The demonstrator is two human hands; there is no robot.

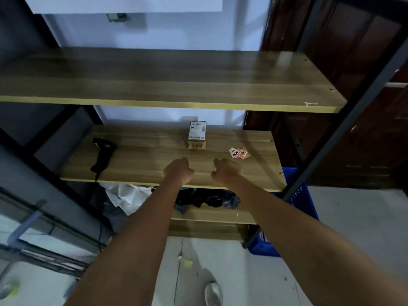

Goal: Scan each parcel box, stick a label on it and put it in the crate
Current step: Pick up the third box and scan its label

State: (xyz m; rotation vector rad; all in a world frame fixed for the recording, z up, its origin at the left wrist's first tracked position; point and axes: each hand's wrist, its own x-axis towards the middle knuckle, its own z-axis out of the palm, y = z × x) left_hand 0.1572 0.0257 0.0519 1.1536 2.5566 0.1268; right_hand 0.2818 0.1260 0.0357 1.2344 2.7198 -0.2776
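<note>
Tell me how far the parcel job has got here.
Nothing shows as done: the crate's inside is hidden. One parcel box stands on the shelf, untouched. Left hand and right hand hover before it, holding nothing. Scanner and labels lie unused. Scanning, labelling, crating remain.

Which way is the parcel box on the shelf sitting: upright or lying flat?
Lying flat. The box rests on the shelf with its broad printed face turned upward; neither hand touches it.
</note>
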